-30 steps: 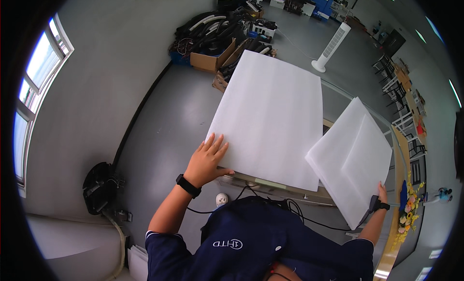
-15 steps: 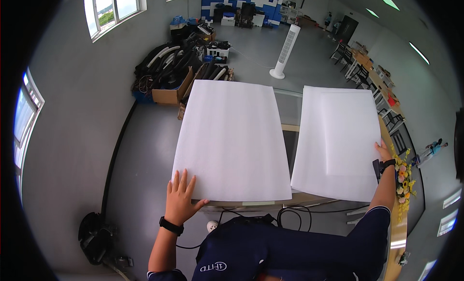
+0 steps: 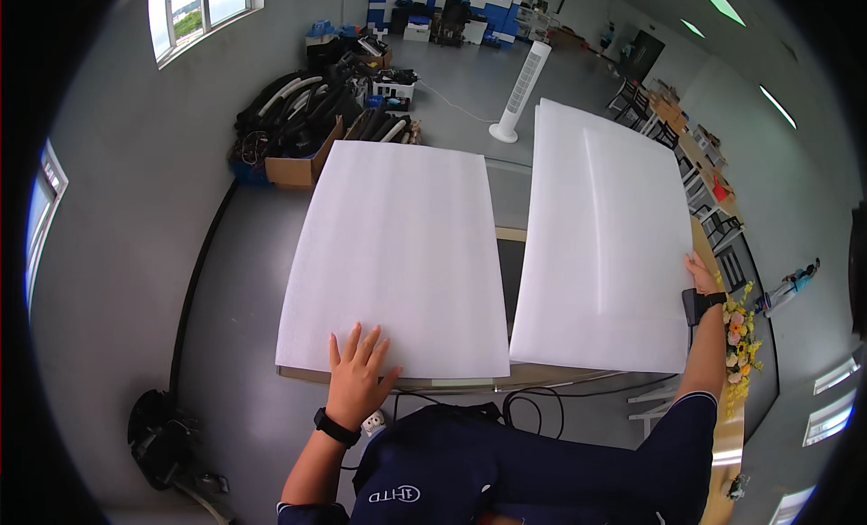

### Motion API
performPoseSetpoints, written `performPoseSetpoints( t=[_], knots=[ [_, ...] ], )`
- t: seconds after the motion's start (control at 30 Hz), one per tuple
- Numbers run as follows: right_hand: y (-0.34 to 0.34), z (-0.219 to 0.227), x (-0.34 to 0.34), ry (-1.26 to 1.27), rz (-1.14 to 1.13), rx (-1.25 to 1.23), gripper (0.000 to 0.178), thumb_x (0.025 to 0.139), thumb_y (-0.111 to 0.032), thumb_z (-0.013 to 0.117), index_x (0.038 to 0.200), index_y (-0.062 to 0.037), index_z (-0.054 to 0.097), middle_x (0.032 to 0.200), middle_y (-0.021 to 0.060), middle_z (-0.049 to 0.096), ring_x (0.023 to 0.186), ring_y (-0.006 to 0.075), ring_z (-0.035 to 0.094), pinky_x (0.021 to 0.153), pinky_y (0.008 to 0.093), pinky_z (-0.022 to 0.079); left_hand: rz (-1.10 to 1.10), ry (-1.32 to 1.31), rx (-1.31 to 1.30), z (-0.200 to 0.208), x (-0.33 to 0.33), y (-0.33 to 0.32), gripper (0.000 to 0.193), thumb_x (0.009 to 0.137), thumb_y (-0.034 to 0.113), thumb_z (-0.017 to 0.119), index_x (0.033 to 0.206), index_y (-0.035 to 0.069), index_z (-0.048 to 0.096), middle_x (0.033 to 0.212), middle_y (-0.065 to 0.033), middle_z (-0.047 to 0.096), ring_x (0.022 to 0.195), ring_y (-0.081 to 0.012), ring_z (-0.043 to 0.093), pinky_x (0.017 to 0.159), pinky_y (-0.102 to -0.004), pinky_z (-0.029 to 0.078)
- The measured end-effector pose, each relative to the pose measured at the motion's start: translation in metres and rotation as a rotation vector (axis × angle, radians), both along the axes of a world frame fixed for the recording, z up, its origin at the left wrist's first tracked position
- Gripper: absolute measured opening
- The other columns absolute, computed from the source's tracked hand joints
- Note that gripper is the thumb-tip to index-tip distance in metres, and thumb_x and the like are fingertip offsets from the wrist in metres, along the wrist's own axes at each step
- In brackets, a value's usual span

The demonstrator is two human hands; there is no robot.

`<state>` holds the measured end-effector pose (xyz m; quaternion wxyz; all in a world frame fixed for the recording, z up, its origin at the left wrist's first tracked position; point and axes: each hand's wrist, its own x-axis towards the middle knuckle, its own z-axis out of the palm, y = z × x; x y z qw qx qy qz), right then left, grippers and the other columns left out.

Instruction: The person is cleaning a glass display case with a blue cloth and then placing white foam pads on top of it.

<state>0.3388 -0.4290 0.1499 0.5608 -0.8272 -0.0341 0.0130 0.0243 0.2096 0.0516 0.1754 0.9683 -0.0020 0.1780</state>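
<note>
Two large white sheets, like packing foam, sit side by side before me with a narrow gap between them. My left hand (image 3: 359, 371) lies spread on the near edge of the left white sheet (image 3: 397, 245), gripping nothing. My right hand (image 3: 700, 276) holds the right edge of the right white sheet (image 3: 637, 236); part of its fingers is hidden by the sheet. That right sheet is tilted and slightly bowed, its far edge raised, with a bright crease line running down it. Both wrists wear dark bands.
Between the sheets a strip of the table (image 3: 510, 233) shows. Yellow and pink flowers (image 3: 741, 340) stand at the right on a wooden counter (image 3: 728, 426). Black cables (image 3: 533, 400) hang below the near edge. Beyond are a white tower fan (image 3: 522, 91) and a cardboard box (image 3: 291, 171) beside black tubing.
The right sheet's far side has risen and tilted, with my right hand still on its edge. My left hand has moved inward across the left sheet's near edge. The whole view has shifted slightly.
</note>
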Motion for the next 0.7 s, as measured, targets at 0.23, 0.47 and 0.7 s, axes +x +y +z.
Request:
performPoseSetpoints(
  t=[0.23, 0.47, 0.7],
  knots=[
    [0.02, -0.011, 0.023, 0.166, 0.099, -0.252, 0.064, 0.086, -0.021, 0.053, 0.134, 0.0025, 0.019, 0.137, 0.0097, 0.025, 0.125, 0.0173, 0.025, 0.101, 0.0269, 0.019, -0.173, -0.084, -0.025, -0.011, 0.013, -0.047, 0.032, 0.073, 0.024, 0.062, 0.1, 0.008, 0.057, 0.114, -0.0054, 0.052, 0.113, -0.0258, 0.043, 0.096, -0.0522, 0.026],
    [-0.012, -0.034, 0.056, 0.248, 0.034, -0.194, 0.065, 0.086, -0.023, 0.052, 0.135, 0.002, 0.016, 0.137, 0.0098, 0.025, 0.124, 0.0168, 0.026, 0.101, 0.0263, 0.019, 0.007, -0.201, -0.052, -0.013, 0.022, -0.058, 0.024, 0.07, 0.023, 0.062, 0.091, 0.012, 0.057, 0.108, 0.0008, 0.055, 0.108, -0.0199, 0.047, 0.092, -0.0428, 0.033],
    [-0.017, -0.09, 0.072, 0.39, 0.117, -0.137, 0.071, 0.085, -0.026, 0.054, 0.133, 0.006, 0.013, 0.136, 0.0136, 0.025, 0.124, 0.0178, 0.026, 0.1, 0.0268, 0.022, 0.015, -0.18, -0.016, -0.007, 0.025, -0.062, 0.025, 0.068, 0.023, 0.063, 0.091, 0.013, 0.056, 0.107, 0.0011, 0.056, 0.106, -0.0196, 0.049, 0.092, -0.0402, 0.034]
  ],
)
